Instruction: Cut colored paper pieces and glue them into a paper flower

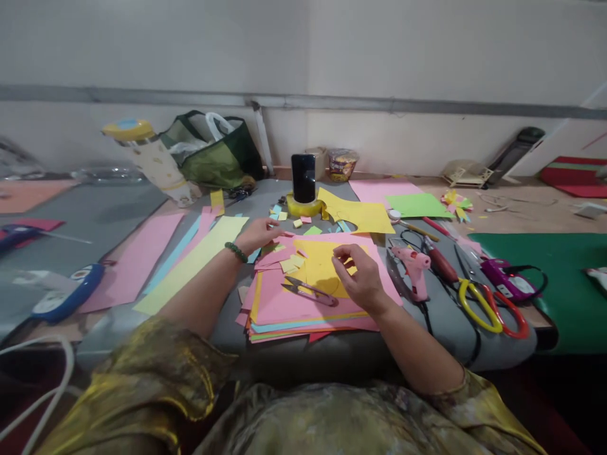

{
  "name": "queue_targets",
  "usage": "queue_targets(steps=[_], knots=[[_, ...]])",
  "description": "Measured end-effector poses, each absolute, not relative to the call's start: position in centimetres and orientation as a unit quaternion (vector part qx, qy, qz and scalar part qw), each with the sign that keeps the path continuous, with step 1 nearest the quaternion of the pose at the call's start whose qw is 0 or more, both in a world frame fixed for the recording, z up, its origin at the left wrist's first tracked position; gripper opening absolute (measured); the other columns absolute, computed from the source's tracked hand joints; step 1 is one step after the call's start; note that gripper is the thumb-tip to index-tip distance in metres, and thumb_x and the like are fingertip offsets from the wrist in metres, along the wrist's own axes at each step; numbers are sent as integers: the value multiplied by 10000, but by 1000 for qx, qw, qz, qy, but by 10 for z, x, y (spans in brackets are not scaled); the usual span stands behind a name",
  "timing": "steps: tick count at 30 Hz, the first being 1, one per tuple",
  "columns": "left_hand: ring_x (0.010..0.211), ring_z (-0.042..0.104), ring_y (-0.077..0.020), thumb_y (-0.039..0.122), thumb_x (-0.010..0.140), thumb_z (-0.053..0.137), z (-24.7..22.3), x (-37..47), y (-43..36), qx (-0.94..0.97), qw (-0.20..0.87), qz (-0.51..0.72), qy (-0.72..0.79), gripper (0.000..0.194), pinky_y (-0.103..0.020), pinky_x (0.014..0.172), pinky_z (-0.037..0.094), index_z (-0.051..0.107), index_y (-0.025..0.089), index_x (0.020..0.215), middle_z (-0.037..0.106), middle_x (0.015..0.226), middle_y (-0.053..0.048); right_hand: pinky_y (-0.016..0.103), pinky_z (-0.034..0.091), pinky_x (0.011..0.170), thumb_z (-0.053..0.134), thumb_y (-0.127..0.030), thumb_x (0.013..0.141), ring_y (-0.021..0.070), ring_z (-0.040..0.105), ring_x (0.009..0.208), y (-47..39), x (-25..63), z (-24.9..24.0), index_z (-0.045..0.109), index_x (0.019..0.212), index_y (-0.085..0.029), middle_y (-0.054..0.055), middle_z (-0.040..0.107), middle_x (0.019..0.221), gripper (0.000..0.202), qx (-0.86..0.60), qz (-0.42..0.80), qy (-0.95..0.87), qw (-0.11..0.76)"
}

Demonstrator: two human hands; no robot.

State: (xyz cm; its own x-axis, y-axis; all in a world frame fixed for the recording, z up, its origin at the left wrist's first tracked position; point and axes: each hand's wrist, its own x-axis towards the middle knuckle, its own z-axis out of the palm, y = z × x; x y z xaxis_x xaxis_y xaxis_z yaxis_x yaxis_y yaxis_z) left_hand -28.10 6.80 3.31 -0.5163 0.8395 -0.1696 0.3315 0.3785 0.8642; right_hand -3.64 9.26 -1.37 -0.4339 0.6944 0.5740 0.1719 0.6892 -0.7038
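My left hand (258, 236), with a green bead bracelet at the wrist, lies with its fingers stretched out at the edge of some pink paper strips (275, 254). My right hand (359, 276) is bent over a yellow paper sheet (322, 273), thumb and fingers curled into a pinch; anything between them is too small to make out. Below both hands is a stack of coloured paper (284, 311), pink on top. Thread snips (310, 292) rest on it, near small pale yellow paper pieces (293, 263).
Behind the stack, a phone (303, 178) stands upright in a tape roll (303, 205). To the right lie a pink glue gun (413, 272), scissors with yellow and red handles (480, 308) and a purple device (508, 278). Long paper strips (194, 262) and a blue-and-white device (71, 294) are leftward.
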Motion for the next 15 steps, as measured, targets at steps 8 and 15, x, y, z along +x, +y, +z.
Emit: queue_targets(steps=[8,15], knots=[[587,502,-182,444,546,717,41,-294,47,607,257,134,740,258,-273,542,329,587,221,549,594,564,-3,282,506,578,534,-250,867,158,604,642,93,-36,-12,606,813,-230,41,678,766,92,-258,293,-821,417],[538,405,-154,379,565,647,36,-292,45,618,293,130,718,235,-268,520,271,498,226,466,466,496,19,285,501,593,530,-253,867,159,600,637,94,-36,-13,611,818,-234,42,683,763,96,-260,287,-828,405]])
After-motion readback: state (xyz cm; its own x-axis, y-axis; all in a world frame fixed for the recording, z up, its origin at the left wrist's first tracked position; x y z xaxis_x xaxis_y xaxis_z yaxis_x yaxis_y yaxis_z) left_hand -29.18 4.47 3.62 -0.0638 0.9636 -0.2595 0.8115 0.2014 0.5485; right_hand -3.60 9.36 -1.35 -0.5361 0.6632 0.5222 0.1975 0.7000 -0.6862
